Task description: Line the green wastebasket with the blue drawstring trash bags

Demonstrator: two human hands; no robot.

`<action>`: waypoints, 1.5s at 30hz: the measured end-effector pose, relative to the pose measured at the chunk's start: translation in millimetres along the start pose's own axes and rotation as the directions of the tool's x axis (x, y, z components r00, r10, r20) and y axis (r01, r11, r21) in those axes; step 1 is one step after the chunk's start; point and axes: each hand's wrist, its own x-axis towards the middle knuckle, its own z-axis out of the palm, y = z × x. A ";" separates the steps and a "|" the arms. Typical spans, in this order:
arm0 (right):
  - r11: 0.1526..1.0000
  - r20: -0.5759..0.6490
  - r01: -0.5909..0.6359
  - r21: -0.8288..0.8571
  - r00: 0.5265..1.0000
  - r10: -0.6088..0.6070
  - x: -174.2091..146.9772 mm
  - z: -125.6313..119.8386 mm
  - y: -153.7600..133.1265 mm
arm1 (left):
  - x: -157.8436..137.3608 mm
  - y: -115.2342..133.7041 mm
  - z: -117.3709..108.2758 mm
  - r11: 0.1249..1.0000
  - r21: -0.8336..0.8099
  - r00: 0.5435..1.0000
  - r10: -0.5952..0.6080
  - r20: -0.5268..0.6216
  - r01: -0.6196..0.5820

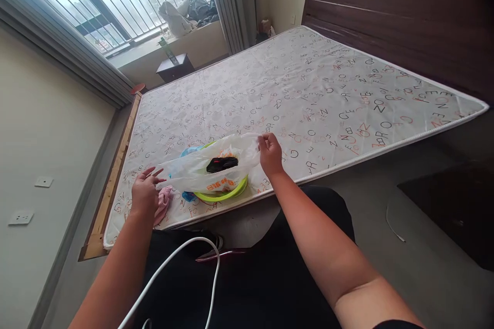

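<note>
A thin white plastic bag [181, 174] with orange print is stretched wide between my two hands, its mouth facing up. Inside it lies a black item [222, 165] that I cannot identify. My right hand [270, 154] pinches the bag's right end. At the left end, my left hand [144, 190] has the bag's edge at its fingers, some of which are stretched out. Beneath the bag is a lime-green basin [222, 197], mostly covered. A pink cloth [164, 203] lies just beside my left hand, and a bit of blue plastic [189, 196] shows by the basin.
The letter-printed mattress [247, 97] spreads out ahead, its near edge in front of my knees. A white cable [181, 244] crosses my lap. Beyond the mattress stands a small nightstand [174, 65] with a green bottle [168, 51]. Bags [175, 18] sit on the windowsill.
</note>
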 end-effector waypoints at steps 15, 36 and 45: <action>0.657 0.200 0.753 -0.032 0.649 -0.734 -32.1 10.5 -17.2 | -9.9 90.6 116.6 0.662 0.146 0.275 0.094 0.957 -0.735; 0.942 0.064 0.255 -0.217 0.967 -0.247 -5.5 -2.2 -5.6 | 36.8 55.8 61.2 0.374 0.411 0.555 0.531 0.640 -0.832; 0.970 0.045 0.166 -0.177 0.986 -0.160 -0.4 -8.3 -2.9 | 70.8 40.7 -18.0 0.424 0.667 0.790 0.344 0.507 -0.613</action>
